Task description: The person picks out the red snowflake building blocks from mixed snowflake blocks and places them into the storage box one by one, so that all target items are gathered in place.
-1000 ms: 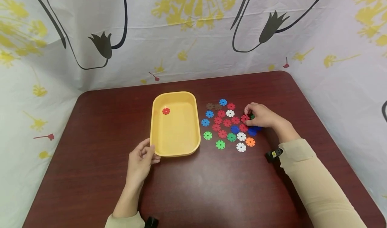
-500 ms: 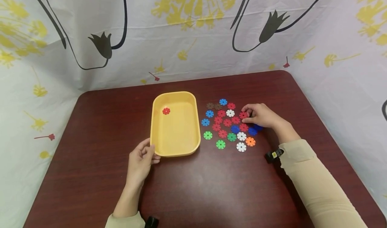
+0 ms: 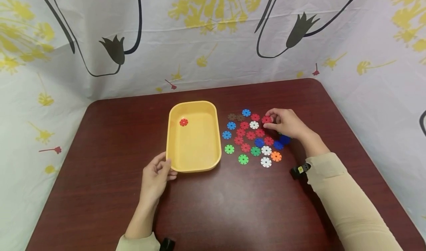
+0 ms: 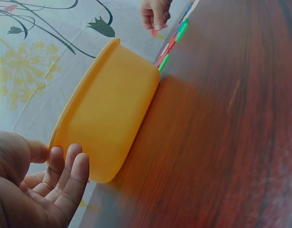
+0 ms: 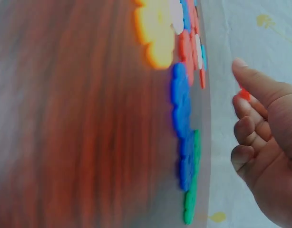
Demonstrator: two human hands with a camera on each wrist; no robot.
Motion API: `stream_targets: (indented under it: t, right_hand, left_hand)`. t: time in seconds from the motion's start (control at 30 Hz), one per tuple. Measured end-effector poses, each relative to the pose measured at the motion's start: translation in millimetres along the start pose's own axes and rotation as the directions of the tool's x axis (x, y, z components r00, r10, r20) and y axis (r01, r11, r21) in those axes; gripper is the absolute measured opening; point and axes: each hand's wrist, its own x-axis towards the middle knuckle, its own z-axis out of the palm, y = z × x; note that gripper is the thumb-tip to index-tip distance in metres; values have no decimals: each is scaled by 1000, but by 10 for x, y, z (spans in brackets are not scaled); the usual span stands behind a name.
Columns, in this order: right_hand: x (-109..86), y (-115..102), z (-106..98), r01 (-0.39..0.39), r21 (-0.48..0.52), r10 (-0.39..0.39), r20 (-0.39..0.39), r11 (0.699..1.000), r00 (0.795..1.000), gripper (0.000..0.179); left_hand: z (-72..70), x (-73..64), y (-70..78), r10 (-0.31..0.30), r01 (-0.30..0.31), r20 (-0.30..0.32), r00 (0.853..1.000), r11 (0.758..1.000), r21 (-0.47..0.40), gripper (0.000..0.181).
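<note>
My left hand (image 3: 154, 178) grips the near left corner of a yellow plastic tray (image 3: 196, 147), thumb at the rim and fingers against the outer wall (image 4: 108, 114). Inside the tray lies one red notched disc (image 3: 183, 122). Over at the right, my right hand (image 3: 288, 124) pinches another red notched disc (image 3: 266, 120) between thumb and fingers. In the right wrist view this hand (image 5: 269, 128) is raised off the table, and only a sliver of its red disc (image 5: 244, 94) shows. Below it are blue discs (image 3: 278, 144) and a green disc (image 5: 189, 206), partly hidden in the head view.
Several loose discs spread between tray and right hand: red (image 3: 250, 135), light blue (image 3: 226, 134), brown (image 3: 232, 117), white (image 3: 266, 162), light green (image 3: 243, 159) and orange (image 3: 276, 156). A patterned cloth (image 3: 213, 58) hangs behind the dark red table (image 3: 213, 210).
My right hand has drawn the red disc away from the green and blue ones, up and slightly left in the head view. The left hand and tray have stayed put.
</note>
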Motion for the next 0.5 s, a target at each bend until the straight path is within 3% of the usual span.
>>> stream_targets:
  t: [0.23, 0.5]
  right_hand:
    - [74, -160, 9, 17, 50, -12, -97, 999, 995, 34]
    - [189, -301, 87, 89, 98, -76, -132, 991, 988, 32]
  left_hand:
    - [-3, -3, 7, 8, -8, 3, 1000, 1000, -1, 40]
    - [5, -7, 14, 22, -22, -4, 1000, 1000, -14, 41]
